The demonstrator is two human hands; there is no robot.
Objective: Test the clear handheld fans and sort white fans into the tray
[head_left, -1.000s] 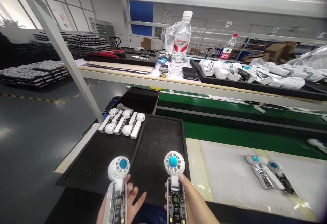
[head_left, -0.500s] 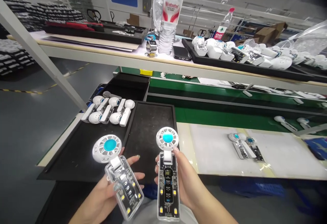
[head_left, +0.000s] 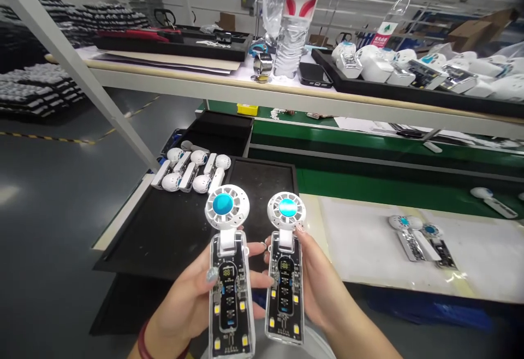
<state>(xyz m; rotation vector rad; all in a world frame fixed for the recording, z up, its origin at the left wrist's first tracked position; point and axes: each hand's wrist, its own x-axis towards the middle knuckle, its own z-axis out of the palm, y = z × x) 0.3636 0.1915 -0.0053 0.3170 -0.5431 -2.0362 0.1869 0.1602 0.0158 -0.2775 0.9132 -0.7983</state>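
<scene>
Two small fans with round white heads, blue centres and clear handles showing black circuit boards are held upright side by side, low in the head view. My left hand [head_left: 186, 293] grips the left fan [head_left: 231, 299], its thumb on the handle's left edge. Around the right fan [head_left: 285, 288] my right hand [head_left: 317, 277] is wrapped, with a finger near the base of the fan head. Both fronts face me, and small displays show on the boards. The left hand's fingertips reach close to the right fan's handle.
Several fans [head_left: 188, 176] lie on a black tray [head_left: 164, 233] at the left. Two or more fans [head_left: 413, 239] rest on the white mat [head_left: 352, 239] at the right. A shelf [head_left: 196, 81] ahead carries a large bottle [head_left: 291, 37], a phone [head_left: 314, 74] and another tray of fans.
The left fan has turned from a tilt to upright, now front-on, and sits closer to the right one. The whole view has shifted, so the background lies further right.
</scene>
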